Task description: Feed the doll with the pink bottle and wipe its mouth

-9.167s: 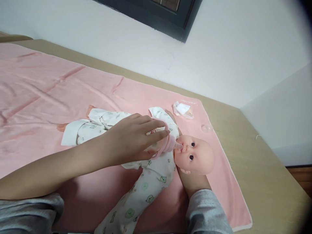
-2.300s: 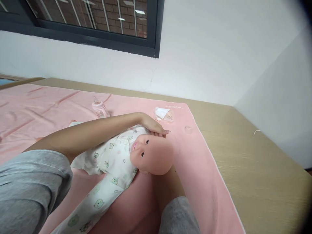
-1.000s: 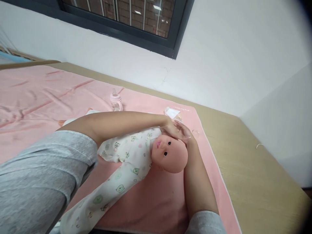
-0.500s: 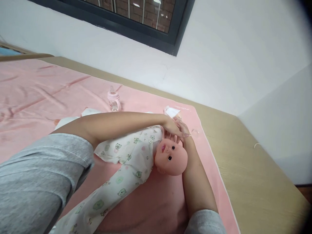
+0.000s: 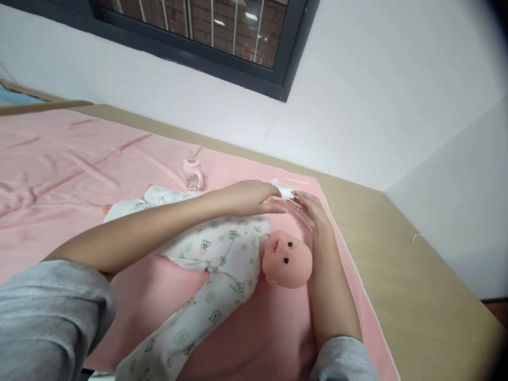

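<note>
A baby doll (image 5: 286,260) lies face up on a pink blanket, dressed in white clothes with green animal prints. My left hand (image 5: 254,197) reaches across above the doll's upper body, its thumb apart from the fingers. Its fingertips come close to a small white piece (image 5: 284,191) that may be cloth or a packet. From beyond the doll's head, my right hand (image 5: 315,209) extends its fingers toward the same piece; a fingertip appears to touch its edge. My hands partly hide the area between them. One long printed sleeve (image 5: 180,336) stretches toward the lower left.
A pink-topped baby bottle (image 5: 193,172) stands on the blanket (image 5: 71,159) behind the doll. The wooden surface (image 5: 397,254) shows to the right. A white wall (image 5: 357,106) with a dark-framed window (image 5: 273,79) rises at the back.
My hands, previously overlapping above the doll's head, have separated. The left has drawn back leftward, while the right has shifted slightly right. The view has moved a little.
</note>
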`<state>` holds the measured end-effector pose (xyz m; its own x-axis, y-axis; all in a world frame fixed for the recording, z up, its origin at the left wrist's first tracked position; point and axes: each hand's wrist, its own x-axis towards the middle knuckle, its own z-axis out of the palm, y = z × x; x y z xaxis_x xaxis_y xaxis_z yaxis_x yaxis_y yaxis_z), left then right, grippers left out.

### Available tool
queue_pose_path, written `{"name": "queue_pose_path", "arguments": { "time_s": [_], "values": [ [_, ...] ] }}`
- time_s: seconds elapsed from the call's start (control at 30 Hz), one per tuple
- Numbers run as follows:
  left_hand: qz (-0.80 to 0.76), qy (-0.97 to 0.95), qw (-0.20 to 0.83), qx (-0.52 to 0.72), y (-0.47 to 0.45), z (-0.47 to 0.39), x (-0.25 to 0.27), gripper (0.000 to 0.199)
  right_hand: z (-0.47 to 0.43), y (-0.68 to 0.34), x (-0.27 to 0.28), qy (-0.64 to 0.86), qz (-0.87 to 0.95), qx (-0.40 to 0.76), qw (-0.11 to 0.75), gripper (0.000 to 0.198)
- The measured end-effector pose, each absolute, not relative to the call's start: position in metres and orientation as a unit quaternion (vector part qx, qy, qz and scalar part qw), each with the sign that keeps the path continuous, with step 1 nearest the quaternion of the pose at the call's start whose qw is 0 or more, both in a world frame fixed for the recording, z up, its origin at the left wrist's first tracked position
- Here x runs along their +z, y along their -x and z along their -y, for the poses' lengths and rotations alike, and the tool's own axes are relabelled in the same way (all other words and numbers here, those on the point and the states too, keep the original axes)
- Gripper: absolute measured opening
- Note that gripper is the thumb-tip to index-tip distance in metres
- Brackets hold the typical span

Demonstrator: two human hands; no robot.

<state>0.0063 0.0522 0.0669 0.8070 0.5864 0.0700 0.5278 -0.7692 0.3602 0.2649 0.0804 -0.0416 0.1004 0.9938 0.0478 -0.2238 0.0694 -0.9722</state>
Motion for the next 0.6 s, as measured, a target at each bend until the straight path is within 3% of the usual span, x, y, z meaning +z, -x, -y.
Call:
{"name": "queue_pose_path", "arguments": {
  "time_s": [0.33, 0.47, 0.6],
  "values": [
    [-0.273, -0.911, 0.150, 0.271, 0.040, 0.010, 0.067, 0.042, 0.003, -0.238, 0.056, 0.478, 0.621, 0.340, 0.520, 0.025],
    [-0.240, -0.891, 0.199, 0.331, 0.042, 0.001, 0.066, 0.043, 0.035, -0.206, 0.072, 0.423, 0.735, 0.314, 0.428, 0.016],
    [-0.199, -0.894, 0.261, 0.304, 0.048, -0.006, 0.066, 0.051, 0.056, -0.184, 0.080, 0.396, 0.799, 0.286, 0.351, 0.010]
  ]
}}
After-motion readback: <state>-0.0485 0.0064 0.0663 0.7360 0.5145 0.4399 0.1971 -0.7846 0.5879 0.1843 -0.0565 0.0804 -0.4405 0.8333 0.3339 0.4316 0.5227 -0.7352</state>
